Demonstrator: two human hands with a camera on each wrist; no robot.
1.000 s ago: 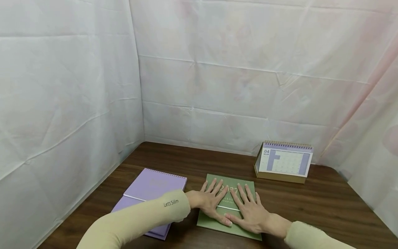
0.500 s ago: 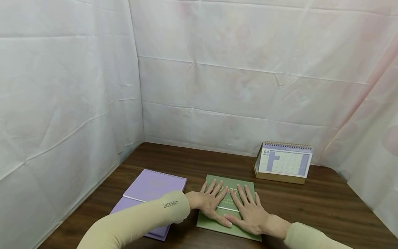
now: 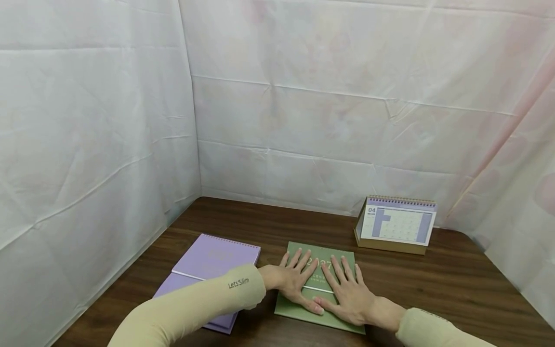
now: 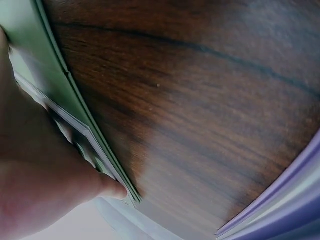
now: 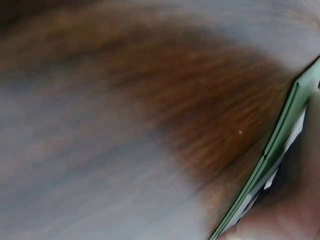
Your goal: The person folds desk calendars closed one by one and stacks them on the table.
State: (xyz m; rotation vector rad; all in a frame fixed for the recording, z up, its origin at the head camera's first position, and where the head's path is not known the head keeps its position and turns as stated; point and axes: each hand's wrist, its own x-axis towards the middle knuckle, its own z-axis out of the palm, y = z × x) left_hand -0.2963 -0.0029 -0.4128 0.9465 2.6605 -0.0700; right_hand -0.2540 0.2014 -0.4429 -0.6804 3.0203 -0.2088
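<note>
A green calendar (image 3: 299, 311) marked 2027 lies flat on the dark wooden table, a pale band across its middle. My left hand (image 3: 296, 282) rests on its left half with fingers spread. On the right half lies my right hand (image 3: 350, 296), fingers likewise spread and straight, and the two thumbs meet near the lower middle. Part of the cover print is hidden beneath the fingers. In the left wrist view, the green calendar (image 4: 55, 65) shows its edge beside the hand. The right wrist view catches the opposite edge of the green calendar (image 5: 282, 127).
A purple calendar (image 3: 217, 255) with a white band lies flat to the left, partly under my left sleeve (image 3: 208, 299). At the back right a desk calendar (image 3: 396, 224) stands propped up, showing month 04. Pale curtains (image 3: 325, 120) hang behind the wooden table (image 3: 251, 217).
</note>
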